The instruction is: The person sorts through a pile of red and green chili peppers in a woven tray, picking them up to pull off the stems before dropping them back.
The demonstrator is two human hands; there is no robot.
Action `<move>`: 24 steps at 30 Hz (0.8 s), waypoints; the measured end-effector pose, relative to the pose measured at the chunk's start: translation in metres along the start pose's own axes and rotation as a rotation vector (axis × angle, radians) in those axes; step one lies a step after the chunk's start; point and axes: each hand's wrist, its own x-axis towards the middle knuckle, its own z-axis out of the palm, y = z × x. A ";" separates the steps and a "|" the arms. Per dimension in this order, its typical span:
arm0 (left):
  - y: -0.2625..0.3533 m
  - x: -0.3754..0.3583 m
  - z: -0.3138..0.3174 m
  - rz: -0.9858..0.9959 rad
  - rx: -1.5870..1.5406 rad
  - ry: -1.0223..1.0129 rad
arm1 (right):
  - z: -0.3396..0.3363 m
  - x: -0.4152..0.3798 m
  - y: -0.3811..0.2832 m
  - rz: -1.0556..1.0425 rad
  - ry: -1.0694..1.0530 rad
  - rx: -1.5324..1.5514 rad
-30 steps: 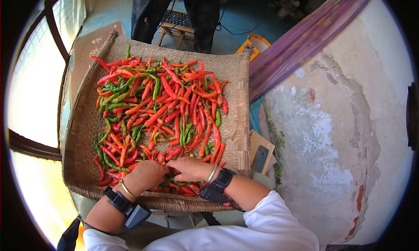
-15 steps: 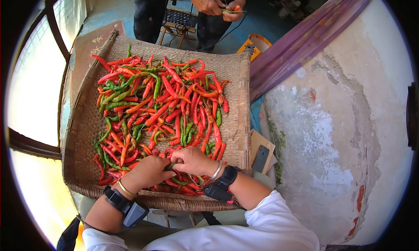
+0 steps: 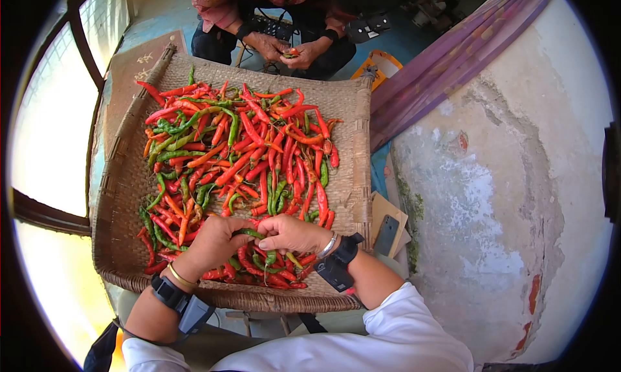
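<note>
Over the near part of the woven tray, both of my hands are closed in a pinch around a green chili pepper (image 3: 249, 232). My left hand (image 3: 217, 244) grips its left end between thumb and fingers. At the other end are the fingertips of my right hand (image 3: 291, 234), the thumb turned inward; the exact grip there is partly hidden. Beneath and around my hands lies a heap of chili peppers (image 3: 246, 159), mostly red with some green and orange.
The woven tray (image 3: 352, 197) has raised edges. Across it, another person's hands (image 3: 288, 51) hold a small reddish chili pepper. A phone (image 3: 386, 235) lies on a board right of the tray. A purple curtain (image 3: 453, 62) hangs along the worn wall (image 3: 491, 197).
My hands have risen slightly, and the green chili pepper now shows between them. Peppers below are uncovered. Across the tray, the other person has bent lower, bringing their hands down and left.
</note>
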 end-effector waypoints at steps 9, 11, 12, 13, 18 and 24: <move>-0.015 -0.003 -0.002 -0.013 0.470 0.124 | -0.028 -0.003 -0.021 -0.273 0.342 0.414; -0.014 -0.003 -0.003 -0.040 0.538 0.051 | -0.032 -0.005 -0.021 -0.529 0.476 0.726; -0.013 -0.004 -0.003 -0.069 0.605 -0.025 | -0.038 -0.006 -0.015 -0.509 0.554 0.765; -0.013 -0.005 -0.002 -0.068 0.606 -0.024 | -0.042 -0.005 -0.009 -0.487 0.631 0.804; -0.018 -0.008 0.003 -0.049 0.788 -0.208 | -0.025 0.003 0.005 -0.178 0.443 0.540; -0.026 -0.009 0.002 -0.095 0.969 -0.312 | -0.009 0.010 0.007 -0.001 0.202 0.063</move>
